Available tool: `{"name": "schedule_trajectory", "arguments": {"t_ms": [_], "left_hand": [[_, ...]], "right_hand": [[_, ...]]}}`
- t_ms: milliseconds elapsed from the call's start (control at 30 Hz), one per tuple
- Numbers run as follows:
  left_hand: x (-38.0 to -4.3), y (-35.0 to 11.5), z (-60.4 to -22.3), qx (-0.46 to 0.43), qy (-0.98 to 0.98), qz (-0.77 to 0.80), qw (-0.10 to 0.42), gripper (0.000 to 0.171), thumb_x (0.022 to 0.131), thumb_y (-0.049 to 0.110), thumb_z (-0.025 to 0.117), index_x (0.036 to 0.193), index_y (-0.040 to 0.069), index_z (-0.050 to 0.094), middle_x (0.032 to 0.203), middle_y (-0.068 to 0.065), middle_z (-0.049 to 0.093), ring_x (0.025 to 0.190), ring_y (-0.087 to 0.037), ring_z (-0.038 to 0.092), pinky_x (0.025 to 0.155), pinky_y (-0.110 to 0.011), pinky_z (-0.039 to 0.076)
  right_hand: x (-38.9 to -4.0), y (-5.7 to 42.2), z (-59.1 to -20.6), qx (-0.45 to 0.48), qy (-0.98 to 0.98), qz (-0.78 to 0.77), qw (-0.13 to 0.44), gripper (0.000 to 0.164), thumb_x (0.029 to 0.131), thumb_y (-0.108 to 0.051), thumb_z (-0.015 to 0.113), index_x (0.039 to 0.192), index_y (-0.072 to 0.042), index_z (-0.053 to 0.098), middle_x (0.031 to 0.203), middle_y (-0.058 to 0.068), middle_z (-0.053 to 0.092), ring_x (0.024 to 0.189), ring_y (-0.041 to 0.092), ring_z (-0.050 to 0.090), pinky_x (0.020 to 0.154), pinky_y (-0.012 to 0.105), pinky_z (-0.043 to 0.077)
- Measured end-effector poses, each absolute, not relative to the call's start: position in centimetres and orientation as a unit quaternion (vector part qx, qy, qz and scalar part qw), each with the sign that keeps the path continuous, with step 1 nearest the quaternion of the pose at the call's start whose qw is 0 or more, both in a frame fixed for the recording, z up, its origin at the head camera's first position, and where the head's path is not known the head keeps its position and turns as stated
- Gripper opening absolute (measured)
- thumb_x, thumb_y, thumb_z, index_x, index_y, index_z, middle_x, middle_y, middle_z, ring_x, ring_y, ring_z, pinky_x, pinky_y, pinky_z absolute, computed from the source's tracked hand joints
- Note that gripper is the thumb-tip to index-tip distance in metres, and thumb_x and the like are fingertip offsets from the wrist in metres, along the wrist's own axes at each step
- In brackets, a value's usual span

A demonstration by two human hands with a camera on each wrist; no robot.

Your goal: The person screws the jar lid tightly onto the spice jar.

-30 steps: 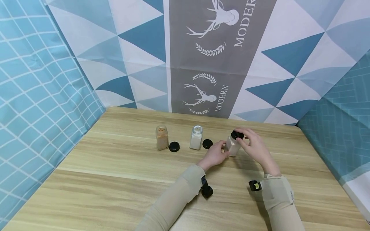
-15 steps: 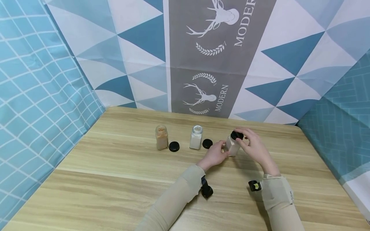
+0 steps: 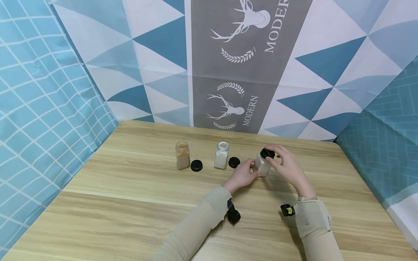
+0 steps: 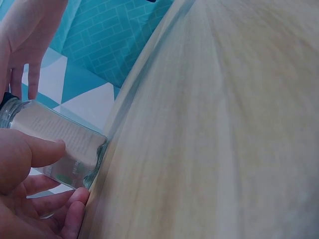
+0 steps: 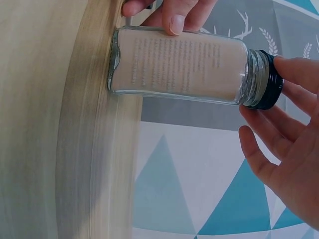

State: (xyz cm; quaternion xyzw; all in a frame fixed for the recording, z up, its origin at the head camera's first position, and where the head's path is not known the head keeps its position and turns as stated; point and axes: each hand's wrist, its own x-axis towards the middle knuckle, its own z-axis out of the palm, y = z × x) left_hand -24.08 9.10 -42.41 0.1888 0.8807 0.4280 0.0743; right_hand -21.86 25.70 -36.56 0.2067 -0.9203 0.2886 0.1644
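Note:
A square glass jar [image 3: 262,166] of pale powder stands on the table at the right, with a black lid [image 3: 267,153] on its neck. My left hand [image 3: 242,174] holds the jar body low down, thumb on the near side. From the right, my right hand [image 3: 289,167] grips the lid between thumb and fingers. In the right wrist view, clear glass threads [image 5: 255,74] show just below the lid. The left wrist view has the jar's printed side [image 4: 60,134] under my left thumb.
To the left stand two lidless jars, one with orange-brown powder [image 3: 183,159] and one with white powder [image 3: 221,159]. A black lid [image 3: 196,165] lies beside the first, another black lid [image 3: 234,162] beside the second. A patterned wall [image 3: 156,72] rises behind the table.
My right fingers and the lid have shifted very slightly. Both hands stay on the same jar, and the other jars and lids keep their places.

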Motion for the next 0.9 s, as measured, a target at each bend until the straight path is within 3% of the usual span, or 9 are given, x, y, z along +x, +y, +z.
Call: {"name": "schedule_trajectory", "arguments": {"t_ms": [300, 900], "left_hand": [[-24.06, 9.10, -42.34, 0.190, 0.883, 0.423, 0.070, 0.046, 0.088, 0.026, 0.059, 0.130, 0.010, 0.046, 0.120, -0.009, 0.057, 0.108, -0.020, 0.055, 0.086, -0.032, 0.046], [-24.13, 9.17, -42.43, 0.184, 0.888, 0.415, 0.076, 0.047, 0.089, 0.027, 0.058, 0.131, 0.011, 0.045, 0.121, -0.008, 0.057, 0.108, -0.020, 0.055, 0.086, -0.032, 0.046]], "right_hand": [[-21.75, 25.62, -36.45, 0.193, -0.928, 0.279, 0.157, 0.034, 0.089, -0.022, 0.059, 0.120, -0.008, 0.058, 0.122, 0.014, 0.053, 0.106, 0.032, 0.052, 0.069, 0.042, 0.046], [-21.78, 25.73, -36.59, 0.194, -0.925, 0.277, 0.170, 0.034, 0.088, -0.020, 0.060, 0.120, -0.006, 0.059, 0.121, 0.013, 0.053, 0.104, 0.030, 0.052, 0.073, 0.042, 0.044]]}}
